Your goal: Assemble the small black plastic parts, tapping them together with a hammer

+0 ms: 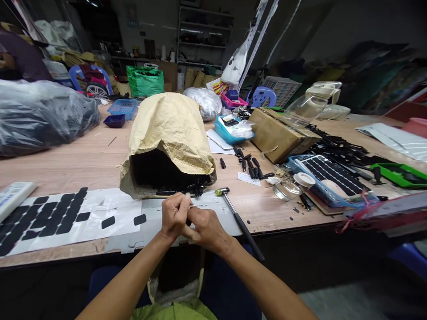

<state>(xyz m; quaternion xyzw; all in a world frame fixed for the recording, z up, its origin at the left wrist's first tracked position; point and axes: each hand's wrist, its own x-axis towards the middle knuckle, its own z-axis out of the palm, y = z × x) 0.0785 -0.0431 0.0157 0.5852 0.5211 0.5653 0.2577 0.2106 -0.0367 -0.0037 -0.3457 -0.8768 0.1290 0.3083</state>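
My left hand [175, 216] and my right hand [209, 229] meet at the table's front edge, fingers closed and pressed together. A small black part [189, 222] shows between them, mostly hidden by the fingers. Just beyond lies a big tan paper sack [173, 129] on its side, its mouth facing me, with black parts [200, 188] spilling at the opening. Under my hands is a grey sheet [153, 222]. Right of them rests a hammer [238, 218] with a yellow-and-black head, its black handle jutting past the table edge.
Black adhesive pads [63, 213] on white backing lie left, by a white box [15, 198]. Several black handles [251, 165], a glass bowl [287, 190], a cardboard box [280, 133] and a blue basket [330, 178] occupy the right. An open sack [176, 278] is below. A person [25, 55] sits far left.
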